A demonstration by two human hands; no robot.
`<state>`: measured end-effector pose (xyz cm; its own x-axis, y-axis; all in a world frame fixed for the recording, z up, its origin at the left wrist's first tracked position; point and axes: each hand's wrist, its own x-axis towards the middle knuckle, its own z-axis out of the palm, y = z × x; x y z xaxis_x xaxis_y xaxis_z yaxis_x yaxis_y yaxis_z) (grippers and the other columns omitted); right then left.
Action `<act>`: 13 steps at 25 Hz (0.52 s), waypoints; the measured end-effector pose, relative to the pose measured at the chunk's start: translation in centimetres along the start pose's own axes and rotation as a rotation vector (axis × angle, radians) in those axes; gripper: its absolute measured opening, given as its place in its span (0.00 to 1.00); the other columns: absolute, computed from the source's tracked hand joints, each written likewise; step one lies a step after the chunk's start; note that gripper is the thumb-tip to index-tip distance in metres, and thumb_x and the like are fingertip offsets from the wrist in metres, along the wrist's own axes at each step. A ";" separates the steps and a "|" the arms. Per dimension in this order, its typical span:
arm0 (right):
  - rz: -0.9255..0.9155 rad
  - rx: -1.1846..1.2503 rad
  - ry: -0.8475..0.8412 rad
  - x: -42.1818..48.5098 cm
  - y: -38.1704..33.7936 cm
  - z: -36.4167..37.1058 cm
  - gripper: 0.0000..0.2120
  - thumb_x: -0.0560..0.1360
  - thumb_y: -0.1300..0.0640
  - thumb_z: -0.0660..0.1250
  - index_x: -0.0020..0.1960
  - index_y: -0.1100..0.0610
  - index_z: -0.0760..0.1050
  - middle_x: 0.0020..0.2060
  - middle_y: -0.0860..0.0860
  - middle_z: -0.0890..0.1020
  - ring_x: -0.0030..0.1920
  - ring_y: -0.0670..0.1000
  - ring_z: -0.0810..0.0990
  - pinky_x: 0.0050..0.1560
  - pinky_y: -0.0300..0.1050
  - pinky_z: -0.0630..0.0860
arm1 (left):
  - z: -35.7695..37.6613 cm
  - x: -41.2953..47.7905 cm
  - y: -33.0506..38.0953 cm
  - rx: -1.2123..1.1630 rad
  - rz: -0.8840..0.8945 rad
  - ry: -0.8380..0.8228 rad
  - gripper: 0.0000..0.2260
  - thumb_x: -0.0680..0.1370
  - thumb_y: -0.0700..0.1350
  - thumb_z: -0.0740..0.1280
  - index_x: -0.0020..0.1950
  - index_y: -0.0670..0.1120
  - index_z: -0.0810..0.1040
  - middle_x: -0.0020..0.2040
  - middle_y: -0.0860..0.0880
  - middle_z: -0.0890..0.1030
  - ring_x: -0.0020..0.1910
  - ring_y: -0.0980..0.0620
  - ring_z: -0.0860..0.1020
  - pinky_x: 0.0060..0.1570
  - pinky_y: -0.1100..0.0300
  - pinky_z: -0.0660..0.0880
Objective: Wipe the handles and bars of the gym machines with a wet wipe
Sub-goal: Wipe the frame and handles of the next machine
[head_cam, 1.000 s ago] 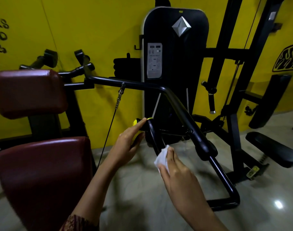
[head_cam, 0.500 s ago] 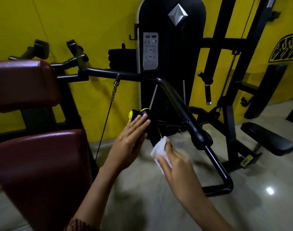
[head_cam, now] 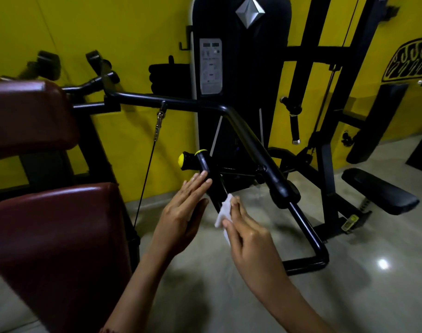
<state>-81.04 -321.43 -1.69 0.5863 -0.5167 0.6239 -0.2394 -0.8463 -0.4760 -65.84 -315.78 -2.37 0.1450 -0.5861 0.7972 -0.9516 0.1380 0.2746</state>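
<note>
Pinching a thin white wet wipe (head_cam: 223, 212), right hand (head_cam: 248, 239) sits beside black yellow-capped handle (head_cam: 203, 164); flat left hand (head_cam: 181, 217) only touches it, so the handle may swing.

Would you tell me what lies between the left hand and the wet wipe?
In the head view, the black handle with the yellow ring runs down between the left hand and the wet wipe, which the right hand pinches.

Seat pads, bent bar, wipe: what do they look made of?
Seat pads: likely vinyl or leatherette over foam; maroon, glossy highlights, rounded edges. Bent bar: probably steel tube, black paint or powder coat; smooth, semi-gloss streak along it. Wipe: thin white nonwoven or tissue, creased where the right hand pinches it; wetness can't be told.
</note>
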 end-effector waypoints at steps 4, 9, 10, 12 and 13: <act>0.203 0.294 -0.155 2.3 0.5 -1.8 0.16 0.79 0.55 0.61 0.34 0.47 0.77 0.21 0.42 0.73 0.27 0.38 0.73 0.30 0.27 0.64 | -0.1 1.2 -0.8 -0.007 -0.074 0.019 0.19 0.80 0.49 0.56 0.70 0.43 0.66 0.71 0.46 0.65 0.72 0.55 0.61 0.71 0.59 0.60; 0.226 0.262 -0.252 11.7 -0.5 -0.3 0.19 0.79 0.55 0.61 0.29 0.58 0.71 0.25 0.54 0.70 0.27 0.46 0.68 0.29 0.41 0.59 | -0.1 3.7 -2.9 -0.221 -0.266 0.087 0.20 0.79 0.54 0.56 0.69 0.48 0.67 0.68 0.49 0.70 0.69 0.56 0.65 0.68 0.48 0.63; 0.150 0.129 -0.266 12.7 -0.9 0.3 0.16 0.79 0.54 0.60 0.37 0.61 0.75 0.30 0.57 0.74 0.31 0.50 0.73 0.30 0.41 0.60 | -0.2 4.2 -3.3 -0.292 -0.327 0.100 0.19 0.78 0.53 0.56 0.68 0.49 0.67 0.67 0.49 0.71 0.68 0.56 0.67 0.68 0.47 0.65; 0.017 -0.181 -0.312 12.4 -1.4 1.1 0.13 0.80 0.56 0.58 0.59 0.63 0.73 0.52 0.63 0.78 0.51 0.59 0.78 0.43 0.43 0.69 | -0.3 5.0 -3.8 -0.446 -0.396 0.097 0.17 0.78 0.52 0.57 0.66 0.53 0.68 0.66 0.49 0.73 0.66 0.58 0.70 0.67 0.52 0.67; -0.081 -0.320 -0.253 11.0 -1.4 1.4 0.18 0.78 0.60 0.61 0.66 0.64 0.68 0.62 0.63 0.74 0.60 0.61 0.75 0.54 0.45 0.70 | -0.2 5.2 -3.9 -0.506 -0.403 0.079 0.15 0.78 0.52 0.57 0.64 0.54 0.69 0.65 0.51 0.74 0.66 0.60 0.70 0.66 0.56 0.67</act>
<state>-73.13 -325.78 4.94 0.7752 -0.4322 0.4606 -0.3897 -0.9012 -0.1897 -61.30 -319.19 0.81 0.5018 -0.6129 0.6103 -0.5761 0.2894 0.7644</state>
